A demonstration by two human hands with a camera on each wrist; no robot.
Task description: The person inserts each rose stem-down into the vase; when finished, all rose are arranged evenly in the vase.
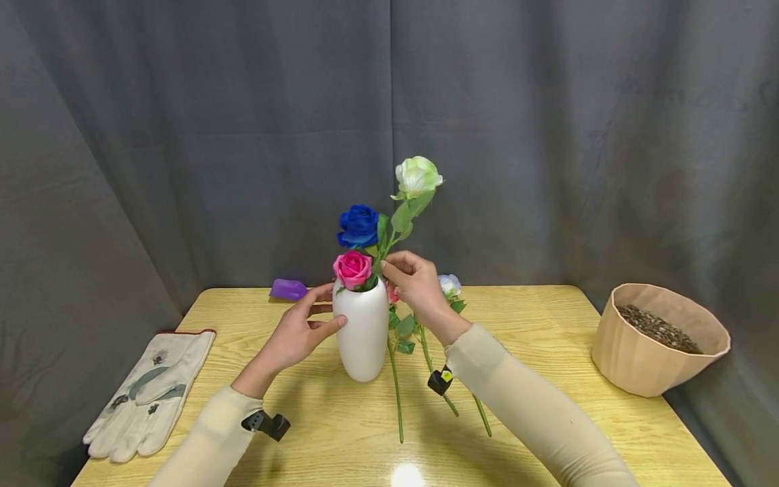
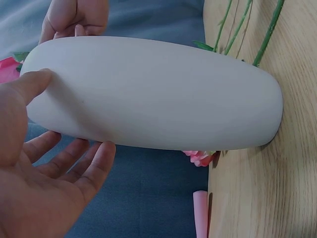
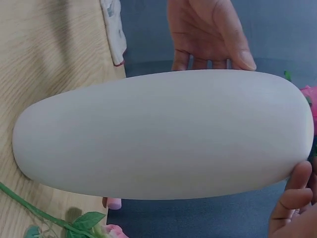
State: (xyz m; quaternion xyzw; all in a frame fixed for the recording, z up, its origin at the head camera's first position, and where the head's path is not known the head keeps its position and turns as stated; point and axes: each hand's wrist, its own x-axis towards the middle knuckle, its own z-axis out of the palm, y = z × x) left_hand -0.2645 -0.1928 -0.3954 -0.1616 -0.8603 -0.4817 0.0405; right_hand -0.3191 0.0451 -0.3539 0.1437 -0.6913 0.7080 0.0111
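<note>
A white vase [image 1: 363, 341] stands upright on the table. My left hand [image 1: 297, 333] holds it from the left, thumb on its front near the top and fingers along its side. In the left wrist view, the vase's smooth body [image 2: 163, 94] fills the middle. A blue rose [image 1: 358, 226] and a pink rose [image 1: 353, 269] stand in the vase's mouth. Over its right rim, my right hand [image 1: 420, 287] pinches the stem of a pale green-white rose [image 1: 418, 177], which leans right and rises above the others. The stem's lower end is hidden.
Right of the vase lie several stemmed flowers, one with a pale blue bloom [image 1: 449, 285]. A purple scoop [image 1: 288, 289] lies at the back edge. Light work gloves [image 1: 149, 396] rest at the left edge, and a beige pot [image 1: 629, 362] with dark soil stands at the right.
</note>
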